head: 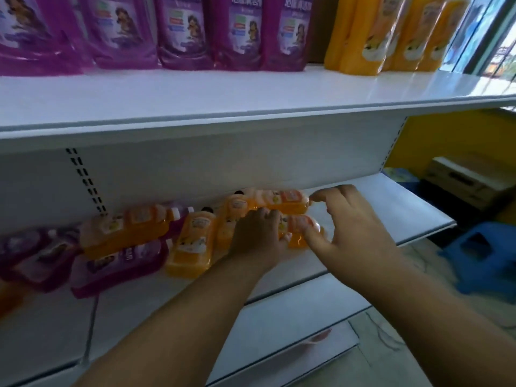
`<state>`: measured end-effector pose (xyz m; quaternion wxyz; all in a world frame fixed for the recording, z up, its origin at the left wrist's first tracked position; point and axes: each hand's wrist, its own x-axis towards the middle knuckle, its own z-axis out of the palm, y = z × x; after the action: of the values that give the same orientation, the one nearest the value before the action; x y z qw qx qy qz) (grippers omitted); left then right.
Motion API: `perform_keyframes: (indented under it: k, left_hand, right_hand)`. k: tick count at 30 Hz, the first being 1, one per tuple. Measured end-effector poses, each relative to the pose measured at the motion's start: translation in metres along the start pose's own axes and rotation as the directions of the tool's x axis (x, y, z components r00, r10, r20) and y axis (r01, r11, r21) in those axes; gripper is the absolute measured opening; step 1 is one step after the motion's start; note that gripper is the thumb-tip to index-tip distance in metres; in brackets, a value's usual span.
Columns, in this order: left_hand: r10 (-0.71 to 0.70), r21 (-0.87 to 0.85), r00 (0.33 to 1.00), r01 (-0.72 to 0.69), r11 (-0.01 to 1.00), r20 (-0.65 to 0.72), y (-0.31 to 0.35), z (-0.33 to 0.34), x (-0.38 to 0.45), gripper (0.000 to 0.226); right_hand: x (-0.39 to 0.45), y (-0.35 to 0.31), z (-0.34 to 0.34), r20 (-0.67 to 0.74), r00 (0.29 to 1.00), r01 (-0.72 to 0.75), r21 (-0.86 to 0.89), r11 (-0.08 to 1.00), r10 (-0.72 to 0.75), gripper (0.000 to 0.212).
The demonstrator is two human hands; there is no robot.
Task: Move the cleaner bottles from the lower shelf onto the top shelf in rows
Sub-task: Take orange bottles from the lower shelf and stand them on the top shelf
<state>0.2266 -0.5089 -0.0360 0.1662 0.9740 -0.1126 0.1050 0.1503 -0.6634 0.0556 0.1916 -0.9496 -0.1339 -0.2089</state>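
Reaching in from the near edge, both forearms stretch over the lower shelf (363, 216). The left hand (259, 236) has its fingers curled down on an orange bottle (303, 233) lying flat; the right hand (349, 219) hovers just right of it, fingers spread apart and bent, holding nothing. More orange bottles (192, 241) and purple bottles (117, 263) lie jumbled to the left. Farther up, the top shelf (251, 93) carries upright purple pouches (181, 32) on the left and orange bottles standing (363, 34) on the right.
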Motion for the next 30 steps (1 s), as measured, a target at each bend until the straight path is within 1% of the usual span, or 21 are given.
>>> perform_keyframes:
  k: [2, 5, 8, 9, 10, 12, 14, 15, 16, 17, 18, 19, 21, 22, 24, 26, 27, 30]
  left_hand:
    - [0.065, 0.046, 0.995, -0.068, 0.997, 0.071, 0.005, 0.006, 0.023, 0.045]
    - [0.073, 0.144, 0.983, -0.098, 0.985, 0.167, 0.008, 0.014, 0.048, 0.055]
    - [0.007, 0.271, 0.954, -0.092, 0.958, 0.301, 0.017, 0.018, 0.063, 0.077]
    - [-0.020, 0.305, 0.940, -0.091, 0.948, 0.341, 0.020, 0.018, 0.066, 0.082]
    - [-0.041, 0.330, 0.932, -0.086, 0.940, 0.361, 0.025, 0.019, 0.067, 0.084]
    - [-0.078, 0.330, 0.935, -0.043, 0.943, 0.345, 0.033, 0.022, 0.062, 0.089]
    - [-0.145, 0.246, 0.954, 0.079, 0.966, 0.261, 0.040, 0.025, 0.044, 0.092]
    - [-0.208, 0.140, 0.957, 0.182, 0.973, 0.202, 0.042, 0.024, 0.032, 0.094]
    - [-0.289, -0.012, 0.945, 0.294, 0.956, 0.151, 0.043, 0.021, 0.019, 0.095]
    - [-0.362, -0.189, 0.925, 0.378, 0.906, 0.113, 0.046, 0.015, 0.005, 0.094]
    - [-0.417, -0.349, 0.906, 0.414, 0.841, 0.069, 0.048, 0.008, -0.008, 0.091]
    - [-0.465, -0.466, 0.885, 0.417, 0.780, 0.013, 0.052, 0.000, -0.019, 0.085]
    - [-0.561, -0.609, 0.823, 0.400, 0.685, -0.090, 0.063, -0.016, -0.040, 0.079]
    - [-0.597, -0.656, 0.791, 0.381, 0.652, -0.134, 0.071, -0.024, -0.047, 0.077]
    - [-0.649, -0.720, 0.733, 0.336, 0.607, -0.205, 0.088, -0.035, -0.057, 0.069]
    - [-0.700, -0.764, 0.676, 0.320, 0.561, -0.231, 0.102, -0.041, -0.063, 0.070]
    - [-0.721, -0.779, 0.654, 0.321, 0.539, -0.229, 0.107, -0.042, -0.066, 0.074]
    - [-0.750, -0.782, 0.623, 0.347, 0.517, -0.220, 0.114, -0.041, -0.074, 0.084]
  right_hand:
    - [0.005, 0.017, 0.005, -0.002, 1.000, -0.030, -0.027, 0.999, 0.029, 0.045]
    - [0.012, 0.042, 0.012, -0.002, 0.999, -0.042, -0.028, 0.999, 0.042, 0.044]
    - [0.019, 0.069, 0.019, 0.011, 0.999, -0.030, -0.009, 1.000, 0.030, 0.045]
    - [0.023, 0.076, 0.021, 0.018, 1.000, -0.019, -0.007, 1.000, 0.019, 0.046]
    - [0.029, 0.084, 0.022, 0.027, 1.000, -0.007, -0.001, 1.000, 0.007, 0.047]
    - [0.040, 0.098, 0.023, 0.042, 0.999, 0.031, 0.027, 0.999, -0.032, 0.046]
    - [0.052, 0.111, 0.023, 0.045, 0.996, 0.079, 0.088, 0.993, -0.083, 0.044]
    - [0.058, 0.118, 0.023, 0.042, 0.994, 0.098, 0.129, 0.987, -0.104, 0.042]
    - [0.064, 0.125, 0.024, 0.036, 0.992, 0.113, 0.174, 0.978, -0.121, 0.039]
    - [0.071, 0.132, 0.028, 0.029, 0.990, 0.126, 0.217, 0.968, -0.135, 0.036]
    - [0.078, 0.138, 0.034, 0.031, 0.989, 0.129, 0.257, 0.958, -0.142, 0.033]
    - [0.086, 0.143, 0.043, 0.056, 0.989, 0.117, 0.292, 0.949, -0.139, 0.030]
    - [0.101, 0.146, 0.070, 0.191, 0.973, 0.063, 0.310, 0.949, -0.127, 0.030]
    - [0.107, 0.144, 0.087, 0.279, 0.951, 0.049, 0.292, 0.955, -0.134, 0.034]
    - [0.114, 0.135, 0.122, 0.422, 0.892, 0.064, 0.233, 0.970, -0.160, 0.052]
    - [0.123, 0.123, 0.150, 0.525, 0.838, 0.075, 0.160, 0.984, -0.149, 0.068]
    - [0.128, 0.119, 0.159, 0.567, 0.813, 0.075, 0.126, 0.989, -0.133, 0.072]
    - [0.144, 0.117, 0.172, 0.638, 0.756, 0.114, 0.091, 0.989, -0.146, 0.065]
